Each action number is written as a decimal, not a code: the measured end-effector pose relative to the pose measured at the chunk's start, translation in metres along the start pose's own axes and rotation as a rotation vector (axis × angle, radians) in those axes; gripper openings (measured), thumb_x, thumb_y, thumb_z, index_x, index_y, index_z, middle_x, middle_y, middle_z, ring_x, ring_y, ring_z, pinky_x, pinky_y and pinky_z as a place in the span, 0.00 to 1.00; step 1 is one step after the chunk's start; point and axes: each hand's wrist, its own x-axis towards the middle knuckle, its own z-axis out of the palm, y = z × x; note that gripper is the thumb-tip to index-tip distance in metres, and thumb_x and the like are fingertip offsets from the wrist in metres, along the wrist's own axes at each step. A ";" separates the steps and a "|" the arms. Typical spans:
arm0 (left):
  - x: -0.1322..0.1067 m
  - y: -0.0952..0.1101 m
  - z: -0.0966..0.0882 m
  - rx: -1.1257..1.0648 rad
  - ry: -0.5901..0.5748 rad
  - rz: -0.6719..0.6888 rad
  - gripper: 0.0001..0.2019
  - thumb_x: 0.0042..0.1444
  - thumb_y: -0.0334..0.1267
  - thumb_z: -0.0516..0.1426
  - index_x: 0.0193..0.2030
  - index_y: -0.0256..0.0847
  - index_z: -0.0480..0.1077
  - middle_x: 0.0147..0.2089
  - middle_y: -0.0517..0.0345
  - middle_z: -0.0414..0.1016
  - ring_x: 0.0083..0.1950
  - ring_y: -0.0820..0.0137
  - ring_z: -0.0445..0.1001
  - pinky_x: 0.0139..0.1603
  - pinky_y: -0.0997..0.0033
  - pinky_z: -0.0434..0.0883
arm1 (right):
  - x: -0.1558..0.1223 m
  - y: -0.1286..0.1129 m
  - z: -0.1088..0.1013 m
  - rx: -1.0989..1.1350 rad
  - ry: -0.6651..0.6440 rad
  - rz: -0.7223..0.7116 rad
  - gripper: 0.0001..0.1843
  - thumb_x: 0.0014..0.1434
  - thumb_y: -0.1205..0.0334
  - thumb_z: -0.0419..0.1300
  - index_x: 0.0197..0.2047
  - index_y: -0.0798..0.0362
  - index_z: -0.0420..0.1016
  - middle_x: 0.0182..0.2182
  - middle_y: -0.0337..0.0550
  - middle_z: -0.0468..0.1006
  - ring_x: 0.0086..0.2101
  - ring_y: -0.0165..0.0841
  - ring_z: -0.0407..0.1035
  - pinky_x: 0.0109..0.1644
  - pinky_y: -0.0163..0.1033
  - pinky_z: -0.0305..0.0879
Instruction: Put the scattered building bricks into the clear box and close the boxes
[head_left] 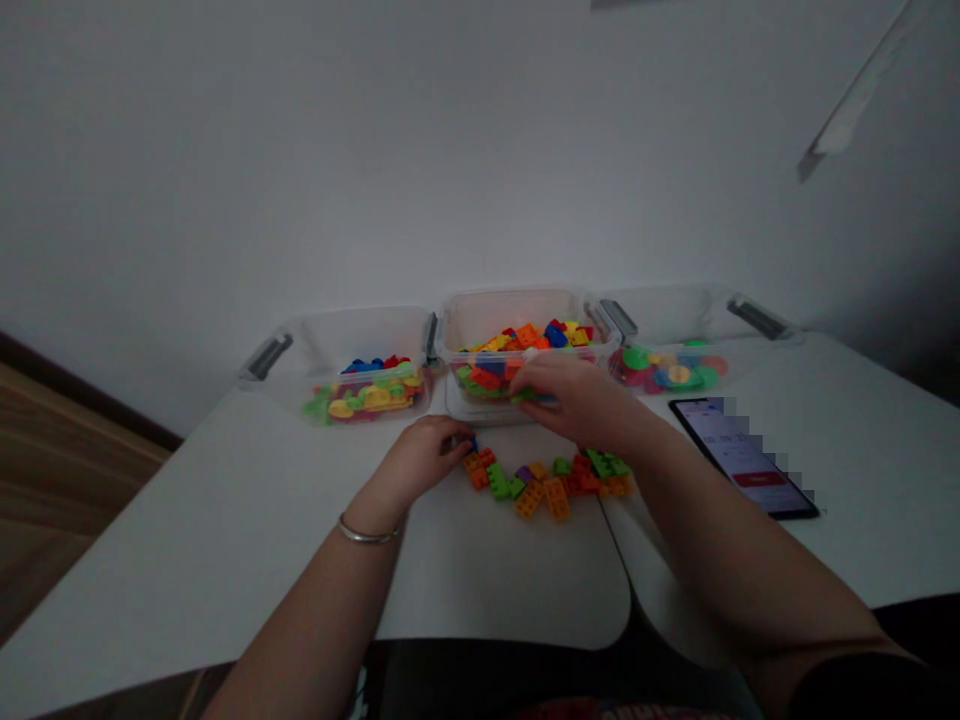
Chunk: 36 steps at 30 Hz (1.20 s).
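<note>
My left hand is at the left end of a row of loose toy building bricks, its fingers closed on a small blue toy brick. Orange bricks, green bricks and a purple one lie on the table to its right. In front of the middle clear plastic box, my right hand pinches a green toy brick, partly hidden by the fingers. Behind that hand, the box holds many mixed-colour bricks.
A left clear box holds colourful pieces; a right one holds round pieces. Both have grey latches. A phone with a lit screen lies at the right on the white table. The wall rises behind the boxes.
</note>
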 end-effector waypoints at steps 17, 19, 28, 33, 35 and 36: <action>-0.001 -0.003 0.000 0.001 0.003 0.024 0.11 0.60 0.32 0.58 0.46 0.41 0.80 0.43 0.50 0.83 0.45 0.61 0.79 0.50 0.61 0.73 | -0.003 0.052 -0.002 -0.058 0.524 0.345 0.12 0.61 0.61 0.58 0.42 0.48 0.83 0.41 0.45 0.85 0.40 0.41 0.77 0.48 0.50 0.72; -0.001 -0.003 0.000 0.005 0.006 0.023 0.11 0.59 0.31 0.58 0.46 0.41 0.80 0.42 0.50 0.83 0.45 0.61 0.79 0.50 0.61 0.74 | -0.003 0.054 -0.001 -0.086 0.478 0.347 0.13 0.62 0.60 0.57 0.40 0.48 0.84 0.40 0.44 0.85 0.40 0.41 0.77 0.48 0.51 0.72; -0.001 -0.005 0.002 0.013 0.000 0.037 0.11 0.60 0.31 0.58 0.46 0.41 0.80 0.43 0.51 0.83 0.47 0.61 0.79 0.52 0.60 0.73 | -0.001 0.042 -0.004 -0.294 0.205 0.249 0.17 0.67 0.60 0.52 0.39 0.51 0.83 0.39 0.46 0.85 0.41 0.41 0.75 0.50 0.50 0.68; -0.001 -0.006 0.001 0.017 0.004 0.049 0.11 0.61 0.31 0.58 0.47 0.40 0.79 0.44 0.49 0.83 0.48 0.60 0.79 0.52 0.59 0.73 | 0.000 0.030 -0.004 -0.393 0.145 0.259 0.18 0.68 0.56 0.52 0.43 0.55 0.82 0.42 0.53 0.84 0.43 0.45 0.75 0.51 0.53 0.67; -0.001 -0.005 0.001 0.011 0.001 0.049 0.11 0.61 0.32 0.58 0.47 0.39 0.79 0.44 0.49 0.83 0.47 0.60 0.79 0.51 0.59 0.73 | 0.000 0.028 -0.004 -0.411 0.117 0.255 0.17 0.67 0.56 0.53 0.45 0.56 0.81 0.42 0.55 0.84 0.43 0.46 0.75 0.51 0.53 0.67; -0.001 -0.004 0.000 0.008 -0.002 0.049 0.11 0.61 0.32 0.58 0.47 0.40 0.79 0.44 0.49 0.83 0.47 0.60 0.79 0.51 0.59 0.74 | 0.000 0.027 -0.004 -0.418 0.105 0.255 0.16 0.67 0.57 0.55 0.45 0.57 0.81 0.43 0.56 0.84 0.43 0.46 0.75 0.51 0.53 0.67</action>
